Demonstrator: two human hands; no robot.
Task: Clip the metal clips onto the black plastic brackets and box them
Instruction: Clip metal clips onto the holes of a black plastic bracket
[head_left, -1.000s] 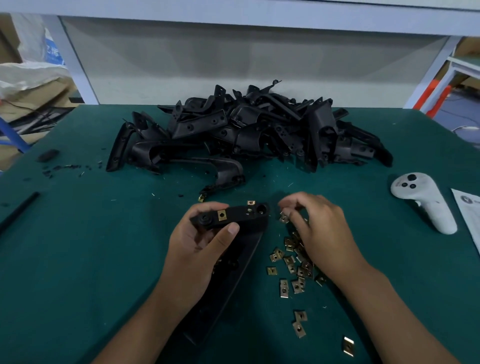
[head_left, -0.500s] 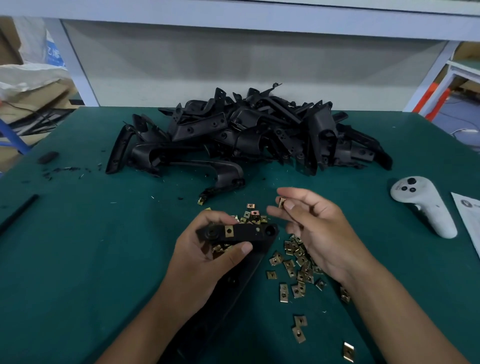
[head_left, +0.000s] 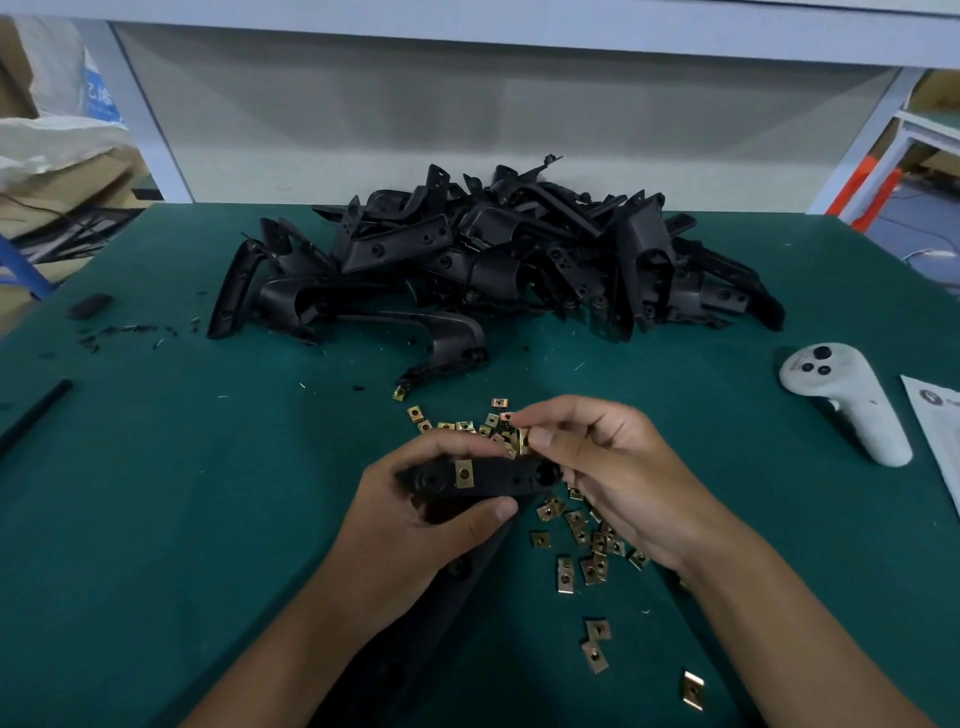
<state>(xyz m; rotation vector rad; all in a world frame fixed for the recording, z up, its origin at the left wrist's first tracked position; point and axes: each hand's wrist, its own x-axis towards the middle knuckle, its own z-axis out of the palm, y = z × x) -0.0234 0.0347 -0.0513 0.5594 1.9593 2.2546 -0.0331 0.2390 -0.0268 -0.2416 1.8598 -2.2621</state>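
My left hand (head_left: 410, 525) grips the upper end of a long black plastic bracket (head_left: 498, 475) over the green table; one brass-coloured metal clip (head_left: 464, 473) sits on that end. My right hand (head_left: 613, 478) pinches another metal clip (head_left: 522, 439) between thumb and forefinger, right at the bracket's top edge. Several loose clips (head_left: 587, 545) lie scattered on the mat under and around my right hand. A big pile of black brackets (head_left: 493, 260) lies at the back of the table. No box is in view.
A white handheld controller (head_left: 841, 400) lies at the right, with a white paper sheet (head_left: 940, 431) beyond it at the table edge. A black rod (head_left: 34, 415) and small black scraps (head_left: 91, 306) lie at the left. Shelf posts stand behind.
My right hand picked a clip from the scatter, lifted it and brought it left to the bracket's top edge. My left hand drew the bracket end slightly nearer to me.
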